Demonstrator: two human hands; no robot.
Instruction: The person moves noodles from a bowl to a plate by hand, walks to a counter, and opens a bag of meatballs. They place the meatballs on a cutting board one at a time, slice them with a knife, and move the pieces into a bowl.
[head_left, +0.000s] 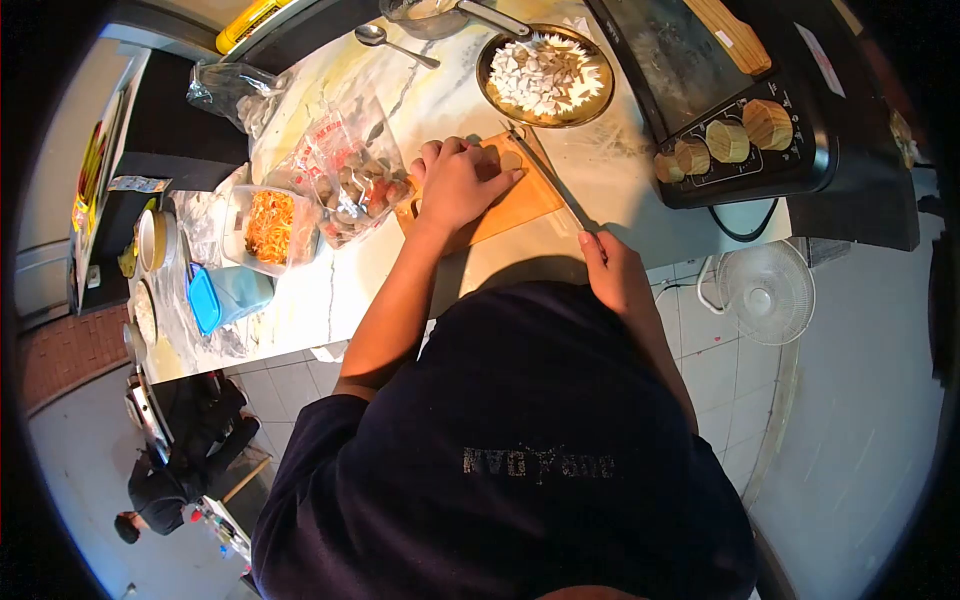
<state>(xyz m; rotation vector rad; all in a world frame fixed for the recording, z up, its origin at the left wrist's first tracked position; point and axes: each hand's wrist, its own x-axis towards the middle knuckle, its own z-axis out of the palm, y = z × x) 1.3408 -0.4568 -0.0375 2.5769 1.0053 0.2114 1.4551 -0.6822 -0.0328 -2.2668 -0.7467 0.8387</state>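
Observation:
My left hand [463,185] lies over an orange cutting board [535,195], its fingers bent over something that is mostly hidden. A small round pale piece [510,160] shows on the board beside its fingertips. My right hand [612,268] is closed round the handle end of a knife [545,175], whose blade reaches up over the board's right side. Behind the board stands a round metal plate [607,95] with chopped white pieces [545,75]. Left of the board lies a clear plastic bag [355,175] with roundish brown and grey items inside.
A tub of shredded orange food [270,228] and a blue-lidded container [230,298] stand left. A spoon [395,45] and a pan [430,18] lie at the back. A black appliance with wooden knobs [745,130] stands right. Another person [165,490] is at lower left.

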